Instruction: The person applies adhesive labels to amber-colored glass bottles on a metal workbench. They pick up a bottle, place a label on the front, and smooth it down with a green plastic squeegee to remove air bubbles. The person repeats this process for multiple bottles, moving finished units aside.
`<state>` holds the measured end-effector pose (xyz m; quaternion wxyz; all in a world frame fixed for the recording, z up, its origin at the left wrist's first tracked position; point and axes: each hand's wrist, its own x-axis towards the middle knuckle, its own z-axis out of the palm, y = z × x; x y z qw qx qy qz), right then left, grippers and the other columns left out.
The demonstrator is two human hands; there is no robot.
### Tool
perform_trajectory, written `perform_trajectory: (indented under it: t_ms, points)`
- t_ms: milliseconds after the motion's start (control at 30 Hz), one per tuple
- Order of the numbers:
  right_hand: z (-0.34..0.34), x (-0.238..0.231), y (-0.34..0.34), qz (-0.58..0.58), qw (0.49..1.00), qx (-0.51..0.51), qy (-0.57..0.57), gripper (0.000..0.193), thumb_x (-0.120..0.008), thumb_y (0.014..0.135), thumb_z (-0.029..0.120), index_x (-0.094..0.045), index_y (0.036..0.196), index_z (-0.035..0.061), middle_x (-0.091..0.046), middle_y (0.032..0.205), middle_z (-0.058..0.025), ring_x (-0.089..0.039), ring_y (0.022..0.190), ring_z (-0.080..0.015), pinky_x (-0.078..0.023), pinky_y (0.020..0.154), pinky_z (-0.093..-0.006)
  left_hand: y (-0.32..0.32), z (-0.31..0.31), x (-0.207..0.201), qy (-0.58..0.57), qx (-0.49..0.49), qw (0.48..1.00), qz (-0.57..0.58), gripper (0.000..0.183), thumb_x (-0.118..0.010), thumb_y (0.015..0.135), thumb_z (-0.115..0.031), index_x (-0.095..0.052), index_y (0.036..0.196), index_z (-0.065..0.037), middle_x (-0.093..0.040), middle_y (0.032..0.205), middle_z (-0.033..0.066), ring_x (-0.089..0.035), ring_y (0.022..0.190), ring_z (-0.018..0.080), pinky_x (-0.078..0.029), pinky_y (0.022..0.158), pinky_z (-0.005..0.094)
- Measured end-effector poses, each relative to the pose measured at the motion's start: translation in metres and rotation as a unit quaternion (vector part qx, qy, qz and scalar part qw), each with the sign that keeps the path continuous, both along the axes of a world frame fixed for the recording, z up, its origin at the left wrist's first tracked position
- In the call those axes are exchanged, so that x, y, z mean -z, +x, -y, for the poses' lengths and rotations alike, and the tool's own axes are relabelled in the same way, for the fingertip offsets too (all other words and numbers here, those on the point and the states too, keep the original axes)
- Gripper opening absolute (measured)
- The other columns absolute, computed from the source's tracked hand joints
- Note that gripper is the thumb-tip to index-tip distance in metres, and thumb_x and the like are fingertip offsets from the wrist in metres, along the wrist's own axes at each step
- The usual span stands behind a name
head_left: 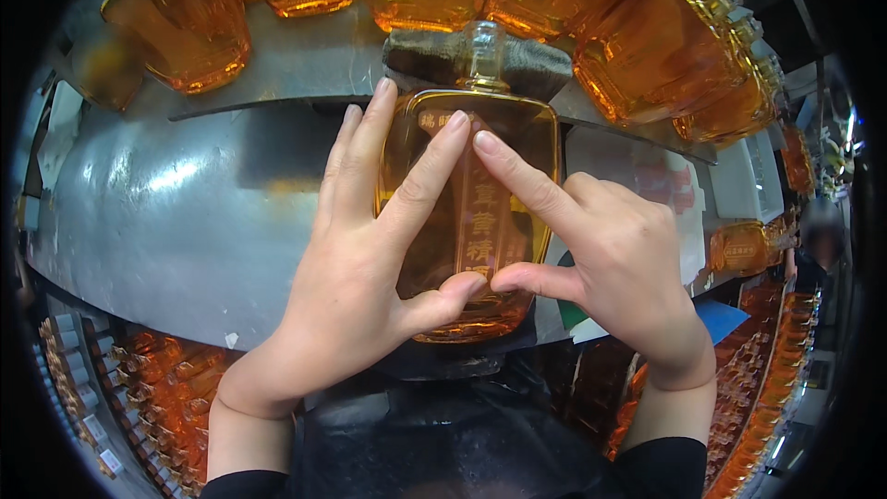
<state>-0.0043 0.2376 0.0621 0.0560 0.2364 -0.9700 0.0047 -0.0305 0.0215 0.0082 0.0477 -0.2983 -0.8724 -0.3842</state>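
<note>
A flat amber glass bottle (531, 120) lies on its back in front of me, its clear neck pointing away and resting on a dark, worn pad (423, 54). Down the middle of its face runs a narrow reddish label (482, 217) with gold lettering. My left hand (346, 254) is spread over the left side, forefinger on the label's upper part and thumb by its lower end. From the other side, my right hand (624, 249) stretches its forefinger and thumb onto the label, the other fingers curled. Both forefingertips almost meet near the top, the thumbs near the bottom.
Large amber bottles (647, 55) stand in a curved row along the far side of the grey metal table (176, 222). At right are a white tray (744, 180), a smaller bottle (744, 247) on its side and a blue sheet (721, 322). Many bottles (176, 388) fill the space below the table.
</note>
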Motion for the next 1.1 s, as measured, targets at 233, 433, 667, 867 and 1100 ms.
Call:
perform_trajectory:
  t_ms: [233, 433, 667, 867, 1100]
  points:
    - [-0.062, 0.015, -0.016, 0.199, 0.821, 0.086, -0.529, 0.071, -0.065, 0.090, 0.046, -0.047, 0.141, 0.0007, -0.059, 0.078, 0.0001, -0.054, 0.069, -0.0070, -0.044, 0.062, -0.0236, -0.002, -0.003, 0.006, 0.062, 0.010, 0.998, 0.013, 0.097, -0.081, 0.072, -0.034, -0.032, 0.153, -0.010, -0.016, 0.159, 0.0225, -0.024, 0.146, 0.0381, -0.026, 0.117, 0.0460]
    - [-0.046, -0.007, 0.007, 0.118, 0.805, 0.153, -0.561, 0.038, -0.064, 0.089, 0.005, -0.055, 0.125, -0.0031, -0.056, 0.124, -0.0101, -0.057, 0.109, -0.0116, -0.044, 0.097, -0.0249, -0.007, -0.004, 0.005, 0.078, 0.033, 0.996, 0.017, 0.100, -0.081, 0.073, -0.036, -0.030, 0.154, -0.007, -0.018, 0.158, 0.0222, -0.024, 0.146, 0.0377, -0.025, 0.118, 0.0456]
    - [0.010, -0.006, -0.054, -0.128, 0.949, -0.135, -0.253, 0.031, -0.074, 0.078, -0.003, -0.069, 0.108, 0.0001, -0.072, 0.094, -0.0094, -0.069, 0.081, -0.0201, -0.054, 0.074, -0.0273, -0.005, -0.002, 0.009, 0.049, 0.010, 0.999, -0.004, 0.112, -0.084, 0.069, -0.041, -0.023, 0.155, -0.004, -0.018, 0.158, 0.0220, -0.023, 0.146, 0.0371, -0.025, 0.118, 0.0456]
    - [0.010, 0.007, -0.030, -0.190, 0.943, -0.219, -0.162, 0.025, -0.074, 0.074, -0.002, -0.072, 0.098, 0.0050, -0.071, 0.089, -0.0070, -0.068, 0.080, -0.0199, -0.054, 0.068, -0.0286, 0.002, 0.014, 0.012, 0.102, 0.017, 0.994, 0.034, 0.137, -0.079, 0.054, -0.069, -0.016, 0.156, -0.003, -0.016, 0.161, 0.0189, -0.024, 0.147, 0.0357, -0.024, 0.118, 0.0469]
    - [0.003, -0.012, 0.005, -0.107, 0.961, -0.178, -0.181, 0.019, -0.074, 0.073, 0.002, -0.072, 0.091, 0.0080, -0.071, 0.084, -0.0056, -0.065, 0.075, -0.0209, -0.051, 0.067, -0.0310, 0.008, 0.025, 0.013, 0.131, -0.054, 0.988, 0.064, 0.100, -0.047, 0.083, -0.078, -0.031, 0.154, -0.010, -0.025, 0.160, 0.0165, -0.026, 0.147, 0.0348, -0.025, 0.115, 0.0540]
